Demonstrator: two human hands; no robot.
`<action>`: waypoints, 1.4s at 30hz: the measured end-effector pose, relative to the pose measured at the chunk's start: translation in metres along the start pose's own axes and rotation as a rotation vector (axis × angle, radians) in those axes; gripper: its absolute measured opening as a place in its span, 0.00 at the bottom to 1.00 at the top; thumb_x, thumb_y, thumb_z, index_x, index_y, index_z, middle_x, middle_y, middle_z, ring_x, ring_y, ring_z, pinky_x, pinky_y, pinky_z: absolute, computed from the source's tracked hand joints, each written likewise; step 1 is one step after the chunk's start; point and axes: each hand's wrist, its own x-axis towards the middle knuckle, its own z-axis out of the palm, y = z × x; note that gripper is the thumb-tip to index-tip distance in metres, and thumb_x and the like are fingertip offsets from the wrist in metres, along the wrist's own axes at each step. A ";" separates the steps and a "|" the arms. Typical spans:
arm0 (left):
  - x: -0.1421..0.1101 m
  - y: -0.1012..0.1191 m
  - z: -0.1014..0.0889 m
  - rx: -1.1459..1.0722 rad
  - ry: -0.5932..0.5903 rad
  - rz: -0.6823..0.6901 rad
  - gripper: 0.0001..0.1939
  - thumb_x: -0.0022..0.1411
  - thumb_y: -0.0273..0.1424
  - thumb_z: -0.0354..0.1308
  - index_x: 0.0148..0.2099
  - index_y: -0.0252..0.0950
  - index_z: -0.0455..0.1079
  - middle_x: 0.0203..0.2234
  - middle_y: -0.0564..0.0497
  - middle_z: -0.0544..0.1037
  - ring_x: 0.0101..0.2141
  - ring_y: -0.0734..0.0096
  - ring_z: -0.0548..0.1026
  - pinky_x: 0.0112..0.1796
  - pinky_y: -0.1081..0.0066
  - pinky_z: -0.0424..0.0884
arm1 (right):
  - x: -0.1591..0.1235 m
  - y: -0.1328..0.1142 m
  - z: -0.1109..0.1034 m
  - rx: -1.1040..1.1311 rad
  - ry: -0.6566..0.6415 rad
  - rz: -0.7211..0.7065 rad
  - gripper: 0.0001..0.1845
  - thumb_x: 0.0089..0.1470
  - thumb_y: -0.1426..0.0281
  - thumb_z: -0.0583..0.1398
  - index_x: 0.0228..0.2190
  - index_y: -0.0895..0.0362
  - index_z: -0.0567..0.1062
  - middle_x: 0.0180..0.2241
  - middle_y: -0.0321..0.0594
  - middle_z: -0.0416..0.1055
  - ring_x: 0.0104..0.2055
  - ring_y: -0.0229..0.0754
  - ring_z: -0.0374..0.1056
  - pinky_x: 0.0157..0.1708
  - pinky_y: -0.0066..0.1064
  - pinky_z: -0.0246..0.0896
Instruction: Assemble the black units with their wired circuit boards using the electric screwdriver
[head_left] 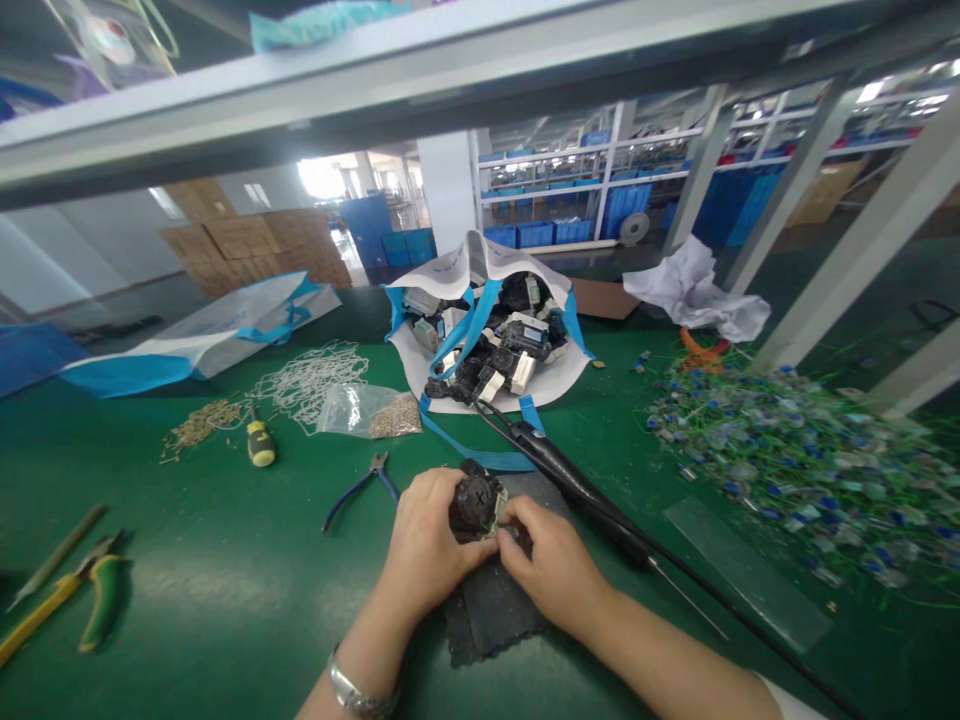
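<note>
My left hand [429,545] is wrapped round a small black device [475,503] with a round cap marked by a cross. It holds the device over a dark mat [491,605] on the green table. My right hand [551,565] is closed against the device's right side, fingertips pinched at a small pale part there. Just beyond the hands, a white and blue bag [487,330] stands open, filled with several similar black and white devices. A black electric screwdriver [574,480] lies right of my hands, its cable trailing to the lower right.
Blue-handled pliers [364,485] lie left of my hands, a yellow-capped tool [260,443] and a plastic bag of small parts [371,410] further back. Green-yellow cutters [75,595] lie at far left. A heap of blue and green scraps [795,450] covers the right side. A flat bag [202,335] lies at back left.
</note>
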 end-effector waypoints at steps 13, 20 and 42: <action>0.003 -0.009 0.001 -0.079 0.026 -0.067 0.25 0.42 0.37 0.62 0.43 0.35 0.60 0.36 0.47 0.68 0.39 0.61 0.66 0.40 0.61 0.64 | 0.004 -0.014 -0.014 0.039 -0.038 0.134 0.07 0.43 0.78 0.54 0.20 0.57 0.61 0.18 0.31 0.59 0.21 0.36 0.56 0.21 0.25 0.45; 0.005 -0.009 0.001 -0.055 0.030 -0.056 0.25 0.43 0.37 0.62 0.43 0.35 0.60 0.36 0.48 0.68 0.38 0.62 0.66 0.39 0.61 0.65 | 0.000 -0.004 -0.008 0.078 -0.055 0.108 0.03 0.47 0.76 0.52 0.24 0.57 0.63 0.19 0.31 0.59 0.22 0.36 0.58 0.23 0.26 0.50; 0.010 0.030 0.006 0.347 -0.072 -0.094 0.29 0.47 0.38 0.59 0.51 0.36 0.59 0.40 0.47 0.68 0.42 0.60 0.64 0.42 0.63 0.61 | 0.010 0.001 -0.007 0.140 0.192 -0.008 0.03 0.46 0.77 0.55 0.26 0.57 0.66 0.30 0.39 0.62 0.35 0.43 0.60 0.37 0.34 0.56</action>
